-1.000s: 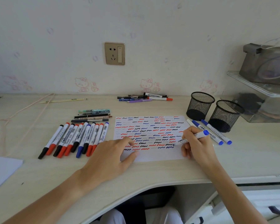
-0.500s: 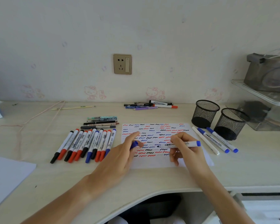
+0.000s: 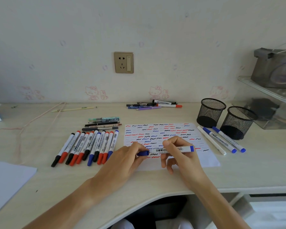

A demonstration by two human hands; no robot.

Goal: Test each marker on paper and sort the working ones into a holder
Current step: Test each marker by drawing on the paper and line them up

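Marker [image 3: 172, 149] pinched in my right hand [image 3: 183, 156], left hand [image 3: 127, 157] pinching its cap [image 3: 143, 153] at the tip; misaligned, ink could smear my fingers

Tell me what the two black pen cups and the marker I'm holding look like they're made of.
Pen cups: probably black-coated wire mesh; the desk shows through the walls. Marker: apparently smooth white plastic, slightly glossy, with printed label and blue cap.
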